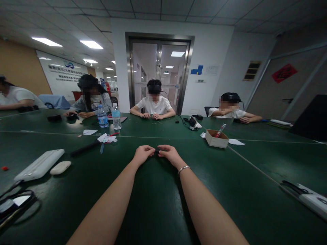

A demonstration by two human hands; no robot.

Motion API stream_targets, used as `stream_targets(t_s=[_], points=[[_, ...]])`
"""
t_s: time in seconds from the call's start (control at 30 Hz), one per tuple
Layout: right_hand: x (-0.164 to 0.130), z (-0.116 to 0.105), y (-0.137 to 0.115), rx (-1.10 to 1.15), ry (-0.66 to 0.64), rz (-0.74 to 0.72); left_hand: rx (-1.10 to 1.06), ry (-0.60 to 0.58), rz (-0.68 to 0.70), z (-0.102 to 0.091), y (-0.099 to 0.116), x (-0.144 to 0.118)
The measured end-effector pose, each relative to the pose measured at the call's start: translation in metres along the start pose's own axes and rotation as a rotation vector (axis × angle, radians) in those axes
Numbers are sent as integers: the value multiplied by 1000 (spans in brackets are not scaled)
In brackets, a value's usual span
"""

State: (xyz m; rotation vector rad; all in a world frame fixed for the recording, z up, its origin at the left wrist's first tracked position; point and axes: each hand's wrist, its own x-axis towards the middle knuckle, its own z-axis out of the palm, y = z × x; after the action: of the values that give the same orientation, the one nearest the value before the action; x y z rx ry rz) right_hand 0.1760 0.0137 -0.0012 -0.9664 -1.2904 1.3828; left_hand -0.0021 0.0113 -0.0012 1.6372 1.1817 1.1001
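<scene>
Small dark object | pinched between left hand, right hand | green table

I can read no text: far beyond my fingers, the wall banner carries blurred characters under a blue logo; the red door sign stays illegible.
</scene>
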Motion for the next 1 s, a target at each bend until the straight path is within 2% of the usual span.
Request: stream_targets(t_s=[0.23,0.4,0.63,0.73,0.83,0.9,1.0], points=[[-4,0,-2,45,-18,-2,-38,16,-49,6,-2,1],[-5,2,-4,56,-12,13,-61,36,65,7,0,-2],[-5,5,-1,4,71,-12,-99,33,167,4,3,-5],[-6,5,-1,20,75,-4,-160,9,131,5,5,-6],[-7,6,-1,45,69,-9,-226,40,-10,8,2,-3],[-7,6,-1,47,58,-16,-168,70,-74,11,-1,-1],[-7,6,-1,22,50,-21,-7,79,-17,12,-4,-1]])
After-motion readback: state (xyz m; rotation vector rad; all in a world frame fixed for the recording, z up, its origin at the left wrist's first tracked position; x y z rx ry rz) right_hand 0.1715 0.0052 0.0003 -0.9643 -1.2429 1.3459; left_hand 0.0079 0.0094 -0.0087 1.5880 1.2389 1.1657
